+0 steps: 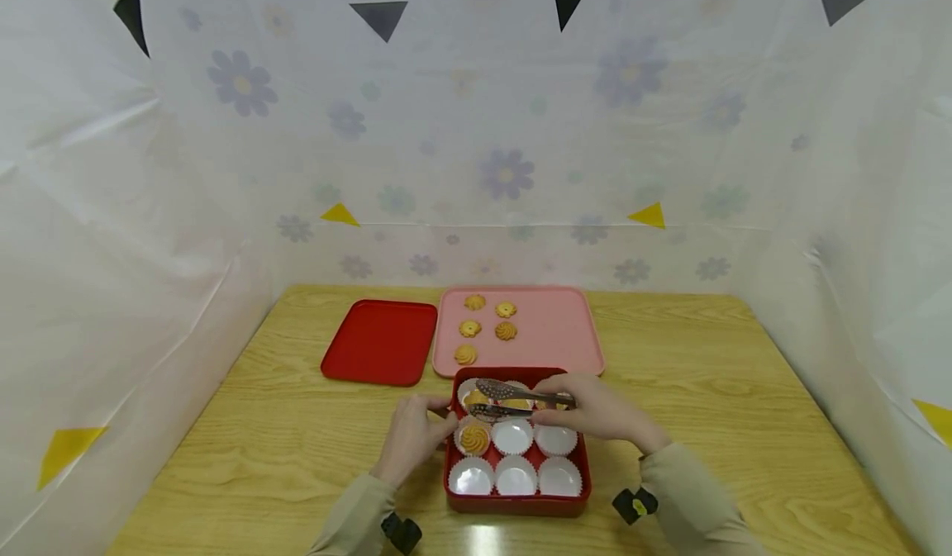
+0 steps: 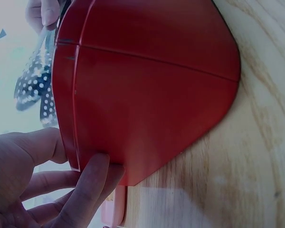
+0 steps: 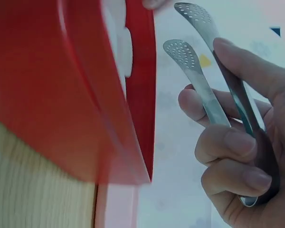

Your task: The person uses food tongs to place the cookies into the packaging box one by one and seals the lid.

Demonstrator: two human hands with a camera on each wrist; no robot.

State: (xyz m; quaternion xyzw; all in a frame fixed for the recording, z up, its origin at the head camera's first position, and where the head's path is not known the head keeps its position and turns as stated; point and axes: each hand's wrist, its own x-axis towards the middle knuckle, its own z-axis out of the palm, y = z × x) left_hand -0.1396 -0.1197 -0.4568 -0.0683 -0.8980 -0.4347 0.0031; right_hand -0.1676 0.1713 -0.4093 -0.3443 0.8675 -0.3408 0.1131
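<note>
A red box [image 1: 518, 505] holds rows of white paper cups [image 1: 516, 475]. Swirled cookies sit in the back-row cups, and another cookie [image 1: 474, 439] is in the left cup of the middle row. At the box's left side my left hand [image 1: 416, 439] grips the wall, thumb by the rim and fingers against the outer face. My right hand [image 1: 598, 410] holds metal tongs [image 3: 237, 102] over the back row, fingers wrapped about the handle. Their perforated tips stand apart with nothing between them in the right wrist view.
Behind the box lies a pink tray [image 1: 554, 333] with several cookies [image 1: 506, 330] on its left half. A flat red tray [image 1: 383, 343] is to its left. White floral sheeting [image 1: 476, 126] encloses the wooden table [image 1: 297, 457] at the back and sides.
</note>
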